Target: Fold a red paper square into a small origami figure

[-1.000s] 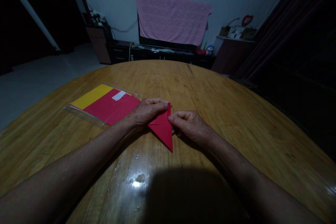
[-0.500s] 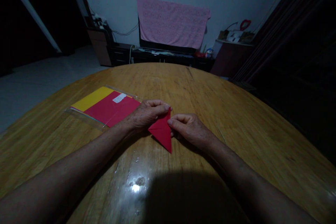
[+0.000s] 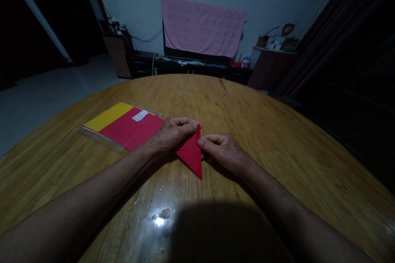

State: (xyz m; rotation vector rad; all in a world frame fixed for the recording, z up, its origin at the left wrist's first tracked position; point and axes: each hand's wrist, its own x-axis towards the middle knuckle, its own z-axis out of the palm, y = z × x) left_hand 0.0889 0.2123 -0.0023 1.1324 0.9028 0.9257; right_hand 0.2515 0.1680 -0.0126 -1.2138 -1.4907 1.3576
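A folded red paper triangle (image 3: 191, 155) lies on the round wooden table (image 3: 277, 139), its long point toward me. My left hand (image 3: 173, 133) rests curled over the paper's upper left part, fingertips pinching its top corner. My right hand (image 3: 224, 150) lies curled at the paper's right edge, thumb and forefinger pressed on that edge. Both hands are closed on the paper.
A clear plastic sleeve of coloured sheets (image 3: 123, 125), yellow and red showing, lies left of my left hand. Beyond the table stand a low cabinet (image 3: 191, 65) with a pink cloth (image 3: 202, 26) draped over a screen, and a side table (image 3: 271, 63) at right.
The view has tilted slightly. My hands have barely shifted on the paper; the top corner is pressed a little flatter than a second ago.
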